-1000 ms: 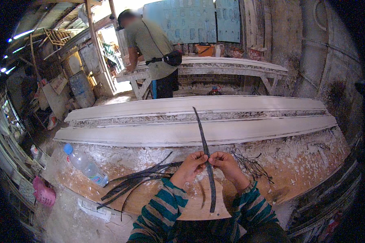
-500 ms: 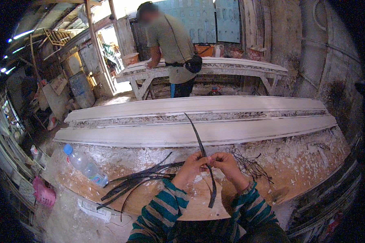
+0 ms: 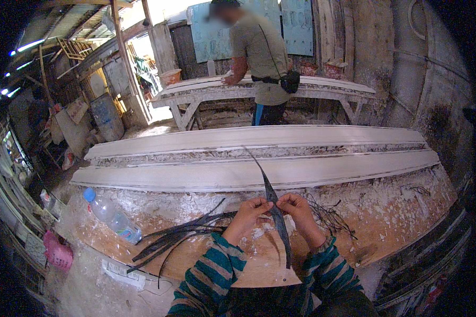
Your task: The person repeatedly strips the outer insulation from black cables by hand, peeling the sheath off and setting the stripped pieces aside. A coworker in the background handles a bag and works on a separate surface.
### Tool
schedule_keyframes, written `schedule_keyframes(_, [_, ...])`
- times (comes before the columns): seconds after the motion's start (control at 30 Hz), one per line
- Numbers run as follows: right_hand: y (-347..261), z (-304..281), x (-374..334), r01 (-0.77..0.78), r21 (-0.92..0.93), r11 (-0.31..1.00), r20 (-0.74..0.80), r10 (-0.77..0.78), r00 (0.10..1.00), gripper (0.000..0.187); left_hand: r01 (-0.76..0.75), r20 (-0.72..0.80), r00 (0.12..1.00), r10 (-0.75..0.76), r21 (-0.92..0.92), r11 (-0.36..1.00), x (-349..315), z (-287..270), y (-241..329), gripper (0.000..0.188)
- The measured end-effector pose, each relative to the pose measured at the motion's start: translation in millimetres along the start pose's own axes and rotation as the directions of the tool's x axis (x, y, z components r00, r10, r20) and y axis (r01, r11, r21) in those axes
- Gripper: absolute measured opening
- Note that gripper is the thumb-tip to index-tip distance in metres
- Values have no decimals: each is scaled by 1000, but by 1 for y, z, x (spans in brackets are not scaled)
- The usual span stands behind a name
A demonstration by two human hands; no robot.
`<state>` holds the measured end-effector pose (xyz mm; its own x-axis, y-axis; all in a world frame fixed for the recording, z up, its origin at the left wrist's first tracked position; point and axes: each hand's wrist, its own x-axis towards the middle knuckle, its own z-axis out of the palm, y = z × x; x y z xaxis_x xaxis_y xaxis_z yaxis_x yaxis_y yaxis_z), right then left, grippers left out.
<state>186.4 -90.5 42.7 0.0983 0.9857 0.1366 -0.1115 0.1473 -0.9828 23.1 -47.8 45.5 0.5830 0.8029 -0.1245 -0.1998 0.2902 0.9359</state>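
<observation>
Dark strip (image 3: 274, 208): long, thin, pinched near its middle between both hands above the workbench (image 3: 407, 211), upper end slanting up-left over the white moulding (image 3: 259, 171), lower end hanging toward the person.
Left hand (image 3: 253, 207): fingers closed on the strip.
Right hand (image 3: 297, 205): fingers likewise closed on the strip, just beside the left.
Bundle of dark strips (image 3: 180, 235): lying on the bench, left of the hands.
Plastic bottle (image 3: 112, 215): lying on its side, blue cap (contents clear, level cannot be told).
Second person (image 3: 259, 53): standing at the far table (image 3: 322, 87).
</observation>
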Motion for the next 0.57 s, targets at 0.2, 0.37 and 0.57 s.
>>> schedule_keyframes(0.2, [-1,-3,1,-38,48,998,5,38,999,10,-55,-4,998,55,24,998,3,-3,-1,17])
schedule_keyframes(0.37, [-1,-5,2,-58,101,993,1,58,998,10,-69,-18,997,70,81,994,4,-5,0,20])
schedule_keyframes(0.57, [1,-5,4,-53,83,995,15,52,999,11,-154,25,988,153,20,988,9,-10,-6,20])
